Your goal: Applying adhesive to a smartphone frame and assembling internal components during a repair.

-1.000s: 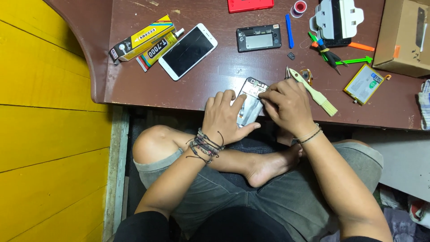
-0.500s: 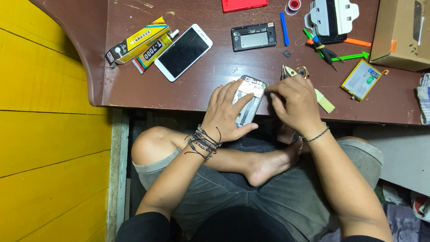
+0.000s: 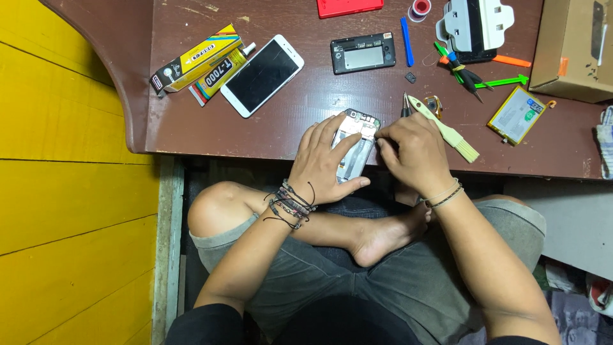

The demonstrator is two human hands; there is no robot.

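Observation:
An opened phone body [image 3: 358, 137], back cover off and its inner boards showing, lies at the near edge of the dark brown table [image 3: 281, 131]. My left hand [image 3: 324, 163] lies flat over its lower half and pins it down. My right hand [image 3: 415, 153] grips a pale flat brush [image 3: 447, 131] together with a thin dark tool [image 3: 405, 104], and its fingertips press at the phone body's upper right edge. Several bracelets sit on my left wrist, a thin band on my right.
A white smartphone [image 3: 262, 75] and a yellow glue box with tube [image 3: 199, 61] lie at left. Farther back are a black phone frame [image 3: 363, 53], a blue pry stick [image 3: 405, 32], green and orange tools [image 3: 501, 82], a flat battery [image 3: 516, 115], a cardboard box [image 3: 575, 45]. Yellow wall at left.
My right hand has moved in from the right, onto the phone body's upper edge, carrying the brush. My left hand has stayed on the phone body.

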